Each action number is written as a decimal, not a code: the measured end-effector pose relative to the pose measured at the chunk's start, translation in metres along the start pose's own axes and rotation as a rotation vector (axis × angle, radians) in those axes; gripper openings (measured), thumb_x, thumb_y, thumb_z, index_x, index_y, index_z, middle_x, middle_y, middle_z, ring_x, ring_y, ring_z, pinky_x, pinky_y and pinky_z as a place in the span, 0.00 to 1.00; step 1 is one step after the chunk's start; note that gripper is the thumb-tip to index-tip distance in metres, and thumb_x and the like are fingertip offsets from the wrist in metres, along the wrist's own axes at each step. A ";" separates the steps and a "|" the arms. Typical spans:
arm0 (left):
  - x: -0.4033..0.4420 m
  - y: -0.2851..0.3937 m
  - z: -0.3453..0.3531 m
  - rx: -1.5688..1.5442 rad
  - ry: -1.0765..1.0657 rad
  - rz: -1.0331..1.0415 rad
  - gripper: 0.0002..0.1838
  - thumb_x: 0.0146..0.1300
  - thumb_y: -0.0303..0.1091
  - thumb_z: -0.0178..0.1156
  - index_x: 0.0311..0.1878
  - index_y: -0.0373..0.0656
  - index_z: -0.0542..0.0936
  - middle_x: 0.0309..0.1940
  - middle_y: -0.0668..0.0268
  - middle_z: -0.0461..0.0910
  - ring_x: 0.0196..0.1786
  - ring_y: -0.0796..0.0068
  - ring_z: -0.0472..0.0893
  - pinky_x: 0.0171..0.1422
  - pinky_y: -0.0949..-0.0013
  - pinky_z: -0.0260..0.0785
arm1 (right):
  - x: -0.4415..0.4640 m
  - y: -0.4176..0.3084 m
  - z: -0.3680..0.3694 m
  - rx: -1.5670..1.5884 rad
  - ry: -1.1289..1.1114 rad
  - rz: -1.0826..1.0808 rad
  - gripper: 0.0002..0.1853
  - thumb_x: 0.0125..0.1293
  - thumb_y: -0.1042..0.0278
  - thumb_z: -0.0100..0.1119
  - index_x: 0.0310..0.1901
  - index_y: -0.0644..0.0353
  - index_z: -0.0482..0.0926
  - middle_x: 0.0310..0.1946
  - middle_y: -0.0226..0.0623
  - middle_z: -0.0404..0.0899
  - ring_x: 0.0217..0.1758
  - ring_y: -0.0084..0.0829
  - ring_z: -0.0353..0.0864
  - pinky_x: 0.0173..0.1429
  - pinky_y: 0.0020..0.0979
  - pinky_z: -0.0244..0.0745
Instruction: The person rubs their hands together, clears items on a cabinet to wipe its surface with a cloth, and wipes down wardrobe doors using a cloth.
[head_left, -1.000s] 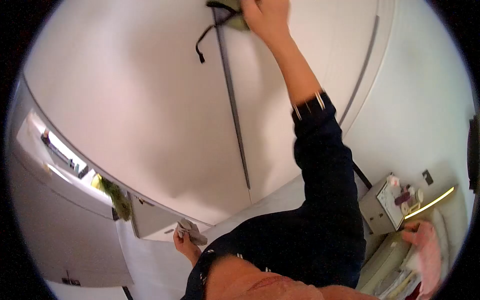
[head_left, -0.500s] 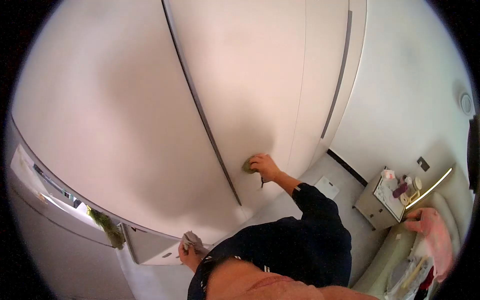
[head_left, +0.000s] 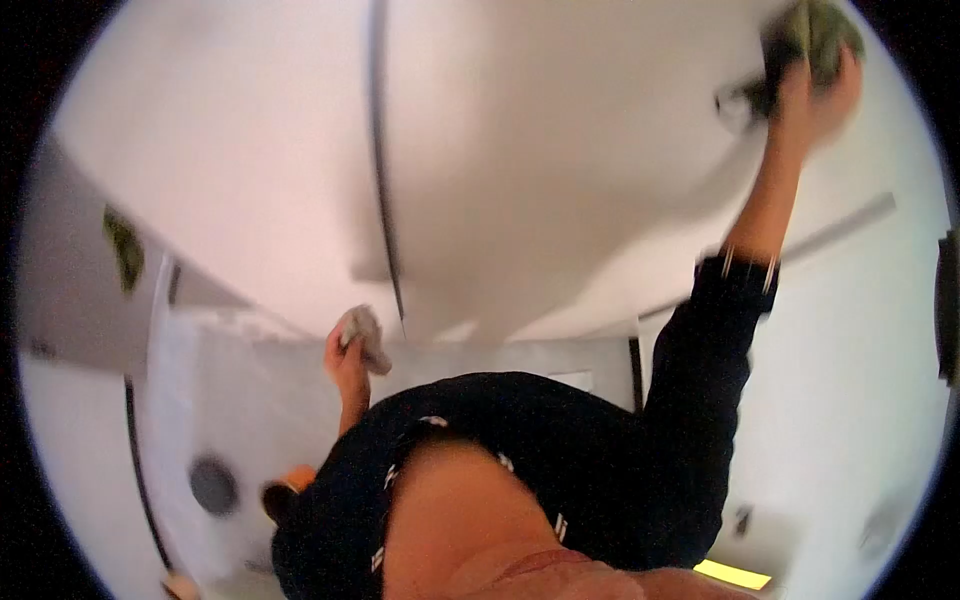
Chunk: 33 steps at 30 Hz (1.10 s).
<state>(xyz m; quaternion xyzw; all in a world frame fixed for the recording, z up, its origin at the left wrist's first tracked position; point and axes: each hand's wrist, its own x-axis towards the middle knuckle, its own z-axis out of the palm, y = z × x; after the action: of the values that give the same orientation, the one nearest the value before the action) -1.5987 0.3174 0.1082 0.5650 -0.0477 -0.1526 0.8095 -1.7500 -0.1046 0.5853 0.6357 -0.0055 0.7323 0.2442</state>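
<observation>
My right hand (head_left: pixel 815 112) is raised high at the upper right, its fingers closed round a green cloth (head_left: pixel 828 42). Something dark with a thin loop (head_left: pixel 742 102) hangs beside that cloth; motion blur hides what it is. Behind it stands a large pale wardrobe door (head_left: pixel 540 150), and I cannot tell whether the cloth touches it. Lower down, my left hand (head_left: pixel 345 362) grips a crumpled grey cloth (head_left: pixel 368 338), held in front of my body and near the lower edge of the door.
A dark vertical strip (head_left: pixel 380 150) divides the pale panels. Green leaves (head_left: pixel 124 248) show at the left. On the floor lies a dark round thing (head_left: pixel 213 486), with something orange (head_left: pixel 292 484) close to my side. A bright yellow strip (head_left: pixel 735 574) glows at the lower right.
My right hand has swung from low on the door up to the upper right with the green cloth. My left hand has risen slightly, and the camera view has turned.
</observation>
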 end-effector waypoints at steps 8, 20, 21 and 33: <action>-0.064 0.027 0.028 0.181 0.043 -0.107 0.18 0.57 0.18 0.52 0.52 0.39 0.75 0.43 0.66 0.77 0.46 0.77 0.75 0.52 0.73 0.67 | -0.405 -0.244 -0.137 0.679 -1.236 0.092 0.10 0.48 0.68 0.60 0.35 0.51 0.79 0.43 0.33 0.79 0.56 0.40 0.71 0.61 0.48 0.57; -0.057 0.020 -0.067 0.098 0.026 -0.151 0.18 0.57 0.22 0.53 0.53 0.36 0.72 0.46 0.58 0.77 0.46 0.70 0.77 0.51 0.68 0.70 | -0.060 -0.197 0.014 0.225 -0.230 0.092 0.18 0.57 0.74 0.57 0.51 0.59 0.72 0.52 0.40 0.72 0.54 0.39 0.70 0.58 0.38 0.65; -0.081 0.009 -0.073 -0.212 0.059 -0.004 0.17 0.59 0.24 0.54 0.53 0.36 0.72 0.46 0.56 0.77 0.47 0.65 0.77 0.52 0.64 0.71 | -0.081 -0.210 0.023 0.191 -0.325 0.095 0.17 0.57 0.74 0.56 0.50 0.58 0.72 0.52 0.39 0.72 0.54 0.37 0.70 0.58 0.38 0.65; 0.020 -0.003 -0.035 0.062 0.027 -0.099 0.19 0.57 0.17 0.50 0.53 0.34 0.70 0.45 0.60 0.76 0.47 0.69 0.76 0.54 0.67 0.69 | -0.327 -0.130 -0.077 0.154 -1.085 -0.157 0.11 0.50 0.70 0.57 0.36 0.42 0.74 0.42 0.20 0.74 0.50 0.26 0.71 0.53 0.37 0.63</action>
<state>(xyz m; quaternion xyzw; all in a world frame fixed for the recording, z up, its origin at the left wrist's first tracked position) -1.5716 0.3419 0.0913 0.5934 -0.0136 -0.1833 0.7837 -1.7499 -0.0803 0.2259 0.9363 -0.0296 0.2774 0.2133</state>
